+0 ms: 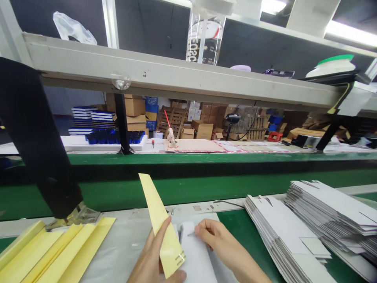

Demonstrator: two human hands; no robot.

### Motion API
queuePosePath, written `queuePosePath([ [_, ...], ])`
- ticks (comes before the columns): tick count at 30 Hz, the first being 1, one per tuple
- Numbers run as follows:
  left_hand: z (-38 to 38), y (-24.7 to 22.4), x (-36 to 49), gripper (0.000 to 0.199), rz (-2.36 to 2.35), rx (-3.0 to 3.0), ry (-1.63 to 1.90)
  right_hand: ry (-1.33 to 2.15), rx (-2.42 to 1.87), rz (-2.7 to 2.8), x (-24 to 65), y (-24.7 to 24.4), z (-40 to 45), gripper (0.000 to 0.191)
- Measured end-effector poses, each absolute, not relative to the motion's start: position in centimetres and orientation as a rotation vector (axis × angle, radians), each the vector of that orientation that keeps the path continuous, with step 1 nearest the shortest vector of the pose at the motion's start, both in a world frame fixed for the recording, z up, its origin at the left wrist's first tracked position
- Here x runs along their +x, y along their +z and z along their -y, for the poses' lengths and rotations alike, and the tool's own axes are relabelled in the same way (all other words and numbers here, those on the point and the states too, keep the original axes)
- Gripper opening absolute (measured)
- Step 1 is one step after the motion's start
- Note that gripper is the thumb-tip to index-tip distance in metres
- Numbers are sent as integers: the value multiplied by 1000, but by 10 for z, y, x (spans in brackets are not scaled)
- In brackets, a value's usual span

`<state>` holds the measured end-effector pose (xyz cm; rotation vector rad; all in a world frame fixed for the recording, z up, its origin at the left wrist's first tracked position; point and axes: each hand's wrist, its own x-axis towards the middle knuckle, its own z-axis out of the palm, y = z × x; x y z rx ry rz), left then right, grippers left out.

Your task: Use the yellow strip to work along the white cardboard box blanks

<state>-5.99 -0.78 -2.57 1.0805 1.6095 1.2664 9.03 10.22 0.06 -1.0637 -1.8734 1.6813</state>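
My left hand (pixel 153 255) grips a pale yellow backing strip (pixel 160 224) that stands up and leans away to the left. My right hand (pixel 215 237) presses its fingertips on a white flat card piece (pixel 196 255) lying on the bench in front of me. The two hands are close together over that white piece, at the bottom middle of the head view.
More yellow strips (pixel 53 251) lie fanned at the bottom left under a black stand (pixel 38 145). Two stacks of flat white cartons (pixel 309 224) fill the right side. A green conveyor (pixel 206 181) runs across behind, with a shelf (pixel 176 78) overhead.
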Motion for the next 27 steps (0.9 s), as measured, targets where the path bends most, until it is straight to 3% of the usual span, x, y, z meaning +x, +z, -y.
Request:
queuePosePath([
  [7, 7, -36, -59, 90, -1794, 1131, 1157, 1661, -1039, 1878, 91, -1, -98, 27],
  [27, 11, -27, -55, 83, -1753, 1114, 1157, 1349, -1112, 2094, 86, -10, -102, 20],
])
